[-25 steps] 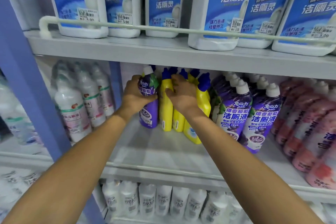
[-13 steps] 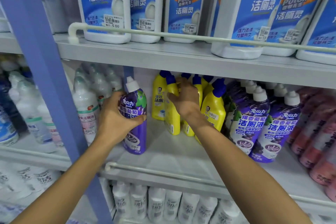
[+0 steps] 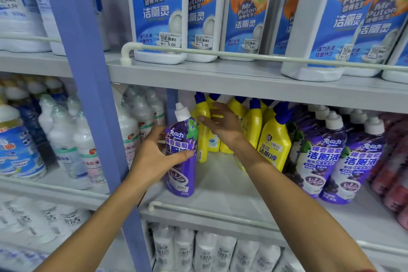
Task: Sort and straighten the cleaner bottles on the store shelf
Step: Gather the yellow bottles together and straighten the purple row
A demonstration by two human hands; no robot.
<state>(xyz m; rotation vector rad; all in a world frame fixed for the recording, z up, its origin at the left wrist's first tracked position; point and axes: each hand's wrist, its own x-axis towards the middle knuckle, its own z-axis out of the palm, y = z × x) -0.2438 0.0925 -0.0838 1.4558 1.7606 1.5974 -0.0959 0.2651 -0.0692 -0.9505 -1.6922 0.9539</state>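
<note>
A single purple cleaner bottle (image 3: 181, 139) with a white cap stands upright at the left front of the middle shelf (image 3: 220, 185). My left hand (image 3: 152, 159) is spread beside it, thumb lying across its label, fingers straight and off to its left. Behind it is a cluster of yellow bottles with blue caps (image 3: 273, 139), some leaning. My right hand (image 3: 223, 126) reaches among them with fingers spread, touching the leftmost yellow bottles. More purple bottles (image 3: 318, 154) of the same kind stand in a group to the right of the yellow ones.
Pink bottles (image 3: 395, 161) fill the shelf's right end. A blue upright post (image 3: 88, 95) and white bottles (image 3: 132, 126) stand to the left. A guard rail (image 3: 220, 212) runs along the shelf's front edge. Large blue-labelled jugs (image 3: 159, 13) sit on the shelf above.
My left hand has brought the purple bottle forward and left to the shelf front, then loosened its grip. My right hand has opened up over the yellow bottles.
</note>
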